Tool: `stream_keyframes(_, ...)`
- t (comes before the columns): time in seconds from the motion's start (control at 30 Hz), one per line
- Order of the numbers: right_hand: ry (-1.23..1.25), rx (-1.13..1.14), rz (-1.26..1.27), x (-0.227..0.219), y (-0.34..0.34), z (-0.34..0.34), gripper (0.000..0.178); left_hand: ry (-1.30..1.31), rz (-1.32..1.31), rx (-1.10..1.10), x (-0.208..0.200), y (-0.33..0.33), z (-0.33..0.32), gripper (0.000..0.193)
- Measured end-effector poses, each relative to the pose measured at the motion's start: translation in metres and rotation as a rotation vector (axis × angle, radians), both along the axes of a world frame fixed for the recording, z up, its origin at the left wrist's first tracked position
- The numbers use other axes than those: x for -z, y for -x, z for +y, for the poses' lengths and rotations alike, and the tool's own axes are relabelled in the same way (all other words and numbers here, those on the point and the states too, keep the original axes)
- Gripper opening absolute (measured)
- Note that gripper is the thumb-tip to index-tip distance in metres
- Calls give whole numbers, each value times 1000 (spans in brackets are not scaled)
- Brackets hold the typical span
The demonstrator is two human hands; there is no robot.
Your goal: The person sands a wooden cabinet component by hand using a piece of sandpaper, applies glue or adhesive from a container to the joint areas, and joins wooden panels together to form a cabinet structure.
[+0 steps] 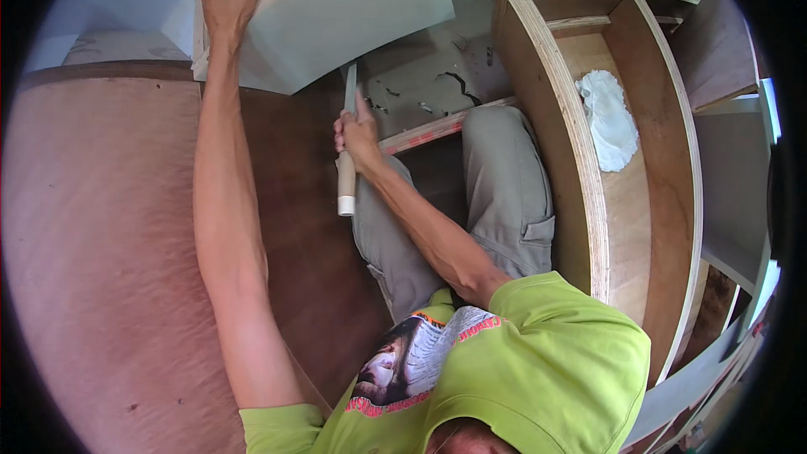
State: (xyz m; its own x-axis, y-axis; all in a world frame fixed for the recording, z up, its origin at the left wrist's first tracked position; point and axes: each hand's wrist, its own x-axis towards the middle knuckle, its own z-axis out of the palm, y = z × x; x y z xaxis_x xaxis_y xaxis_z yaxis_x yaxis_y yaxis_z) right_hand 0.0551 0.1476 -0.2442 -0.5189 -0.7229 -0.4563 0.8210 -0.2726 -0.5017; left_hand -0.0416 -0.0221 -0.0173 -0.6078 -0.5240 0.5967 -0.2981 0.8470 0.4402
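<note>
My left hand (229,2), with a ring on one finger, reaches far forward to the upper corner of a white-faced wooden box (361,13). Its fingers are bent over the box's edge, and their tips are partly hidden. Lower down, my right hand (360,136) is closed around a hand tool with a pale wooden handle (346,181) ending in a white cap. The tool's long, narrow grey blade (350,86) points away from me, its far end close under the box's lower edge. Whether the blade touches the box I cannot tell.
Right of my knees stands a plywood cabinet frame (559,130) with a crumpled white wad (609,120) inside. Dark scraps (458,84) lie on a grey board (420,76) beyond my knees. A large reddish-brown panel (109,261) fills the left side.
</note>
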Motion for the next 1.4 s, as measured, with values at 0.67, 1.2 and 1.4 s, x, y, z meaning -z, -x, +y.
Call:
stream_keyframes(0.67, 276, 248, -379, 12, 55, -44, 22, 0, -38, -45, -3, 1, 3, 25)
stream_keyframes(1.2, 205, 179, -153, 41, 73, -48, 6, 8, -42, -44, -3, -3, -1, 28)
stream_keyframes(1.4, 140, 245, -172, 61, 78, -44, 25, -5, -61, -60, -4, 8, 6, 29)
